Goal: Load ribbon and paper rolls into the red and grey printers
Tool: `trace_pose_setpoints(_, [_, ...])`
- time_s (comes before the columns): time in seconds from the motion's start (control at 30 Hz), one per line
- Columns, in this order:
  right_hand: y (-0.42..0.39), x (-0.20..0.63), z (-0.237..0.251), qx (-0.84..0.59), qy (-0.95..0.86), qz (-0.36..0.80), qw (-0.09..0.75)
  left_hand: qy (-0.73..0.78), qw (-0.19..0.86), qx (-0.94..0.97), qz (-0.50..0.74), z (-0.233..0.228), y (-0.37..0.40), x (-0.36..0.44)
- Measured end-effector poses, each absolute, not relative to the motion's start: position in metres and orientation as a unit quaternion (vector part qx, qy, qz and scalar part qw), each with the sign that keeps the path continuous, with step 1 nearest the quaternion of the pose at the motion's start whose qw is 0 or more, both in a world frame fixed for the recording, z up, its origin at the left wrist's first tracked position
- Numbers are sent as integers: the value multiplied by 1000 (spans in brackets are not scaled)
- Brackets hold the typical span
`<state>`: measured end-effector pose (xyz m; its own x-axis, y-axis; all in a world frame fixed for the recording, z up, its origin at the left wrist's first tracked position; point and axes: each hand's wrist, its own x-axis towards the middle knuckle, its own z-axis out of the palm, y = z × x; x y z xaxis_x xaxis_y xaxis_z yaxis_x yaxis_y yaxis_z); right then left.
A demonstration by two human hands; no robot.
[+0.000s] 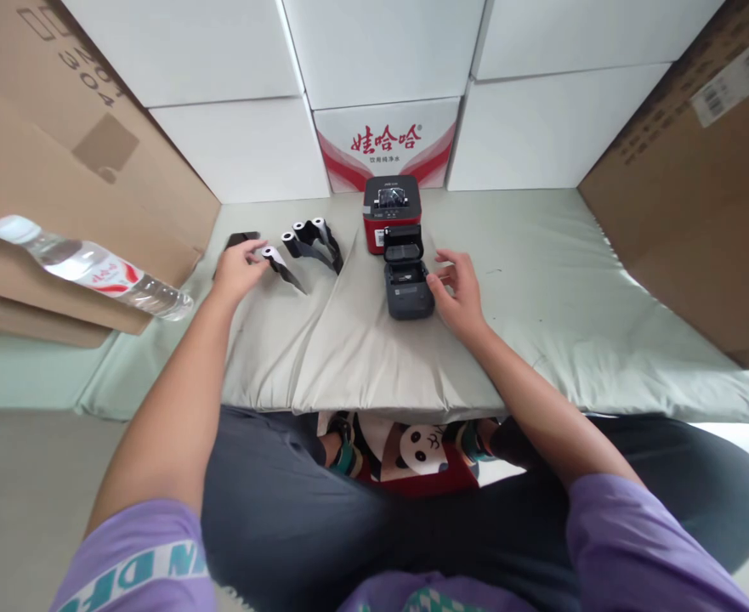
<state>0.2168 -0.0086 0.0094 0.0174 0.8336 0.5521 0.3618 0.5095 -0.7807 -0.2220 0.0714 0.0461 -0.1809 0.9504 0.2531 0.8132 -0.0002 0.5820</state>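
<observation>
From the head camera, the person sits cross-legged before a low worktop (pixel 540 340) draped in pale green cloth. The left hand (pixel 239 268) lies at the white end of a small ribbon roll (pixel 280 262), fingertips touching it, grip loose and not clenched around anything. Just beyond that roll sits a second ribbon set (pixel 314 238), two black spools with white cores joined by dark film, and a flat black item (pixel 241 240) lies just behind the left hand.

The right hand (pixel 456 293) rests against the right side of a dark grey label printer (pixel 407 285), fingers spread and released, touching the casing rather than clasping it. The printer's lid stands open, and its compartment shows dark inside; I cannot tell what is in it. A small white label on its front is too small to read. Directly behind it stands a red printer (pixel 391 212) with a black top.

Against the back wall, plain white boxes (pixel 221 127) are stacked around a carton (pixel 387 144) printed with red Chinese characters reading 娃哈哈 over a smaller line. Brown cardboard boxes (pixel 61 153) flank both sides; the left one bears "304". A clear water bottle (pixel 90 268) with a red-and-white label lies on its side at the left.
</observation>
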Motion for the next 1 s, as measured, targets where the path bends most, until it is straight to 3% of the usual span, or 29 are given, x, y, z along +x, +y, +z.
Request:
trace_pose_setpoints(0.27, [-4, 218, 4, -491, -692, 229, 478, 654, 63, 628, 416, 60, 67, -215])
trace_pose_setpoints(0.5, [-5, 219, 3, -498, -698, 246, 452, 654, 23, 678, 334, 68, 60, -189])
trace_pose_setpoints(1.0, [-3, 215, 2, -502, -687, 247, 463, 703, 72, 663, 247, 65, 95, -184])
